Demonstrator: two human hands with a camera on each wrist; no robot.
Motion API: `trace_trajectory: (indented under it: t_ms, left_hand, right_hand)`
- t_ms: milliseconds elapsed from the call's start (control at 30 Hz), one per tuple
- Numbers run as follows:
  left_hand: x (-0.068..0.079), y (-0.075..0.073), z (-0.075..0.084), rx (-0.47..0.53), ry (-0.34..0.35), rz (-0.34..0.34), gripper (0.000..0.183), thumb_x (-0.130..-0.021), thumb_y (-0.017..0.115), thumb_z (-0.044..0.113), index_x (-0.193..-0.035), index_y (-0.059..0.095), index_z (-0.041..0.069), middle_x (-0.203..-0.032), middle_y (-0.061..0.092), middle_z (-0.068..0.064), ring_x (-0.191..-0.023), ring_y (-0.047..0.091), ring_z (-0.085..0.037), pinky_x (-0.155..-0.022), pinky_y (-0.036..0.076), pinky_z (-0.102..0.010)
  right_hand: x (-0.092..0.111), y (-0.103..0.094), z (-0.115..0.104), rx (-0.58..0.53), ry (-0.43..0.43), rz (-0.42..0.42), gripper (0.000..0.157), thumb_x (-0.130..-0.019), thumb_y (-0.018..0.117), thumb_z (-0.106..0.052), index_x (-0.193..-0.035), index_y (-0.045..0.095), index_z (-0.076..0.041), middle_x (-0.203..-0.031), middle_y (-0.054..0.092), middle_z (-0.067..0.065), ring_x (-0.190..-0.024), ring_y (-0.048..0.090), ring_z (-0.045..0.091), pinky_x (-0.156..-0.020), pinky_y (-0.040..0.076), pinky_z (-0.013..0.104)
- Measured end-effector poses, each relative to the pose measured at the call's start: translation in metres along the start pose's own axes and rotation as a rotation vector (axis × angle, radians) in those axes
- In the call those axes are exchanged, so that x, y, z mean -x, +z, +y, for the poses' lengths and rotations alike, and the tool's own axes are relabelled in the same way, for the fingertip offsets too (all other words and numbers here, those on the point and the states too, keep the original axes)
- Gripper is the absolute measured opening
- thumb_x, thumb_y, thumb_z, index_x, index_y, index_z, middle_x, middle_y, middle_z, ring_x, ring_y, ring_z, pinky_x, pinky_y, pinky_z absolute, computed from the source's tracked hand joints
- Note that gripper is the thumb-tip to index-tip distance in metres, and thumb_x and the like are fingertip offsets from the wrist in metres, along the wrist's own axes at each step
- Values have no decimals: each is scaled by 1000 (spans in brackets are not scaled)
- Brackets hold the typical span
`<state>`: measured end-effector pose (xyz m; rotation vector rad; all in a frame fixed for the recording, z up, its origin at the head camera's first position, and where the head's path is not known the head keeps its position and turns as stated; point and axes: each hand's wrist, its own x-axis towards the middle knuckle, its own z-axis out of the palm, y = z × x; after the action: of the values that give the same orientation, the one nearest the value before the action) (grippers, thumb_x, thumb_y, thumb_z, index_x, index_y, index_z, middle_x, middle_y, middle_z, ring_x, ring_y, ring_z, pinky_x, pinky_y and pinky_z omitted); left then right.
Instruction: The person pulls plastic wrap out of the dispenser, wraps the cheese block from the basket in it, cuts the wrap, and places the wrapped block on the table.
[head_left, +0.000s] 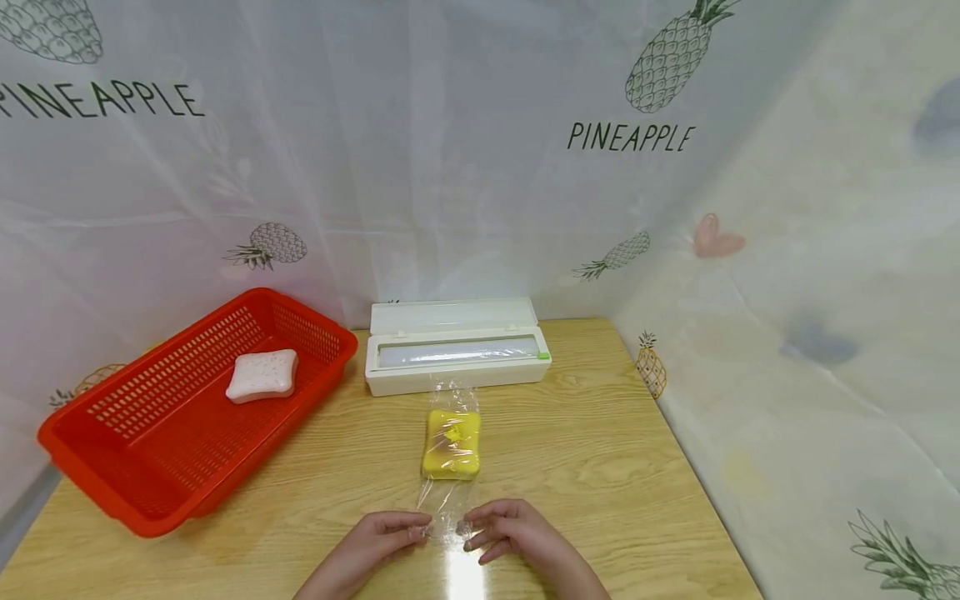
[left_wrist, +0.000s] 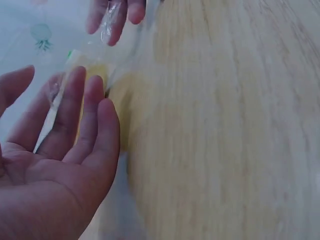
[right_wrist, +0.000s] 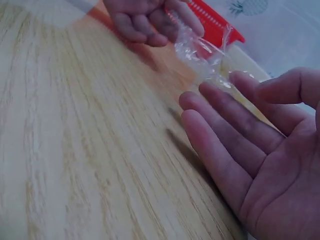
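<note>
L hand [head_left: 382, 533] & R hand [head_left: 513, 529]: loose, no pinch seen | clear film [head_left: 444, 498] crumpled nr tips | risk: film cd bunch, drag yellow sponge [head_left: 452, 446] askew | cause: prob cling

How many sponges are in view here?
2: the pale sponge in the red basket, and the yellow sponge under clear film, in front of the white box.

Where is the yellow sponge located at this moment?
In the head view, the yellow sponge lies on the table under clear film, right of the red basket, between the white box and the left hand and right hand.
</note>
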<state>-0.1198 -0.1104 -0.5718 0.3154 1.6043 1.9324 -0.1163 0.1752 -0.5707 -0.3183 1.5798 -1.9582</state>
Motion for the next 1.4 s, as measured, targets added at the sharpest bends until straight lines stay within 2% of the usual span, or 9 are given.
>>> trace_trajectory:
  t_ms: [200,367,467,700,800,900,1067,1300,1400]
  left_hand:
    - [-3,1,11,-198,123,44,30,-94,58,0,-121,61,-13,-120,63,-25,-105,63,-12,-89,50,-25]
    - [-13,7,24,-388,177,196,22,-90,69,8,-109,72,-3,-103,72,-12,-93,67,-10,-79,54,-23]
    - [-21,11,32,-420,174,250,21,-90,70,11,-106,74,-1,-98,73,-9,-90,69,-14,-76,55,-26]
    - [-46,11,48,-598,256,458,13,-84,76,8,-91,78,19,-89,60,6,-86,57,-13,-76,53,-27]
    - [-58,8,52,-594,287,495,9,-85,75,10,-90,77,17,-98,61,5,-94,58,-16,-82,52,-31]
    - [-70,3,54,-560,266,511,6,-87,73,12,-93,75,14,-101,66,3,-96,60,-17,-81,52,-32]
    - [-88,-3,52,-496,214,531,8,-89,71,10,-96,75,7,-92,69,0,-86,61,-16,-74,52,-28]
    - [-106,-10,43,-418,183,553,14,-87,73,10,-98,72,1,-89,67,-4,-81,58,-16,-69,50,-25]
    - [-110,-11,38,-390,163,569,14,-87,74,9,-98,72,0,-87,66,-4,-79,57,-16,-67,49,-24]
  right_hand:
    - [-1,1,0,145,-87,80,36,-83,54,13,-118,62,12,-102,68,27,-93,70,26,-79,56,32]
    - [-8,5,-9,261,-157,230,25,-82,70,5,-107,68,8,-93,71,22,-81,70,20,-70,58,32]
    - [-13,7,-18,345,-202,350,17,-82,74,1,-98,71,5,-91,71,15,-77,68,17,-66,57,28]
    - [-34,8,-33,404,-297,534,5,-85,72,0,-88,71,3,-98,63,13,-92,58,17,-83,49,30]
    - [-45,7,-36,388,-337,566,4,-88,69,-1,-90,68,2,-104,63,17,-98,59,20,-88,49,33]
    - [-55,6,-36,363,-343,623,4,-89,69,-4,-92,69,0,-103,66,14,-95,60,19,-85,50,30]
    - [-65,6,-36,331,-254,737,9,-91,68,-9,-93,70,0,-93,67,7,-84,59,16,-75,50,27]
    - [-63,20,-57,319,-245,802,13,-90,67,-3,-93,66,10,-88,66,13,-79,56,14,-69,48,23]
    - [-68,16,-48,297,-210,823,14,-89,68,-3,-93,66,10,-87,65,9,-79,55,14,-69,48,23]
